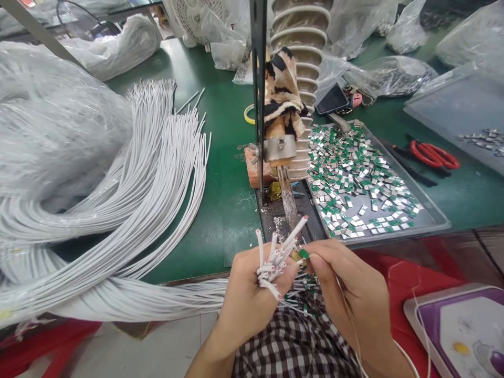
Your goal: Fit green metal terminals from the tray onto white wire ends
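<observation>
My left hand is closed round a bundle of white cables, whose cut ends with reddish cores stick up out of the fist. Close to it, my right hand pinches a small green circuit board between thumb and fingertips. A thin pale wire trails down from the right hand; whether the fingers grip it is not clear. Just beyond both hands, a clamped soldering iron points its tip down towards the board. Contact between tip, cable and board is hidden by the fingers.
A tray of loose circuit boards lies right of the iron, with red-handled pliers beside it. Long white cables cover the left of the green table. A ribbed hose and upright metal bar stand behind the iron.
</observation>
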`<state>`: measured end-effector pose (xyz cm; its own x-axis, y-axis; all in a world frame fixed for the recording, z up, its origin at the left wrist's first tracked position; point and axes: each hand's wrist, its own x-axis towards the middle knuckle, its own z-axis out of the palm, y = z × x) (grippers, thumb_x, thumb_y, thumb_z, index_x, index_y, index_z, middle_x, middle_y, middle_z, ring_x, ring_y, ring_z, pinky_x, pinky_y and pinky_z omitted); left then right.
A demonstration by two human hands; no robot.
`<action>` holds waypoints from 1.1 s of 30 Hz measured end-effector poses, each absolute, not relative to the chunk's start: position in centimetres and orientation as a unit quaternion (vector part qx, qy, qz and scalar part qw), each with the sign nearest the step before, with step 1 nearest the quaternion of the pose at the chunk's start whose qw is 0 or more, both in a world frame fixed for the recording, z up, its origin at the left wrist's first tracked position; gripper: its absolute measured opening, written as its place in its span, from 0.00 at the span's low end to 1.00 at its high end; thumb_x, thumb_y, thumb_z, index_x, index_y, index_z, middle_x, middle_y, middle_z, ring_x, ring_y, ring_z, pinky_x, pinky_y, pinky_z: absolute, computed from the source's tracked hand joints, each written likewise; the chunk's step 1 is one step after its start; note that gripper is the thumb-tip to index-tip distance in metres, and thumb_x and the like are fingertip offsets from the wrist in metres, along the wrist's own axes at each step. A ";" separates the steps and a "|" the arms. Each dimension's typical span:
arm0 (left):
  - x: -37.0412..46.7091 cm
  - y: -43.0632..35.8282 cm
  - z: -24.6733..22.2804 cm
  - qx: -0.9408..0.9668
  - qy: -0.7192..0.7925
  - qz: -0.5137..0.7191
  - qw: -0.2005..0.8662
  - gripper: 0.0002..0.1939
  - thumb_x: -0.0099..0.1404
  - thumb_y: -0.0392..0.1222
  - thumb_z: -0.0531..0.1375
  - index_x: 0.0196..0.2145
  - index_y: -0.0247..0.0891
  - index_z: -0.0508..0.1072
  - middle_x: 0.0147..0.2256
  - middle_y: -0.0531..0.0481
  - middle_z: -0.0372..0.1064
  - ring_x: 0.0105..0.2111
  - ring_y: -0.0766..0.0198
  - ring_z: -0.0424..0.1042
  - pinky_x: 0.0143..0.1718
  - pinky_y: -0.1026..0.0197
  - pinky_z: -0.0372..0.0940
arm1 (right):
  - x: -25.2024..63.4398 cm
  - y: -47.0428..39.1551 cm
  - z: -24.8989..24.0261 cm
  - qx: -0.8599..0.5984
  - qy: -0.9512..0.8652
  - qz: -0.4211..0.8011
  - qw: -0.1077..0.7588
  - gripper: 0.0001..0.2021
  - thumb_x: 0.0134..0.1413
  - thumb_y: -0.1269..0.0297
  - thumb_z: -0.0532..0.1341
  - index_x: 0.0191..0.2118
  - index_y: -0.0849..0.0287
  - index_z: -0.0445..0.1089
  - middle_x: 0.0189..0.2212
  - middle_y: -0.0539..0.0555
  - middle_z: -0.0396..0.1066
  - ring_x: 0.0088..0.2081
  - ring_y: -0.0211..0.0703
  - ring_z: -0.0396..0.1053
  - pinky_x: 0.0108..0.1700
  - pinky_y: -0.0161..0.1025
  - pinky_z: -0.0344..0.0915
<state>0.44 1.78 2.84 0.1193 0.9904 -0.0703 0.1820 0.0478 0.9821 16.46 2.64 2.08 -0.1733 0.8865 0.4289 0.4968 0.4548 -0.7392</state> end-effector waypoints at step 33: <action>0.5 1.2 2.7 0.536 0.501 0.453 0.508 0.08 0.64 0.32 0.60 0.27 0.39 0.69 0.32 0.52 0.70 0.31 0.65 0.68 0.34 0.64 0.62 | 15.9 2.2 1.3 -0.454 -0.680 0.246 0.520 0.13 0.57 0.80 0.59 0.43 0.57 0.71 0.34 0.51 0.74 0.38 0.38 0.72 0.42 0.37 0.71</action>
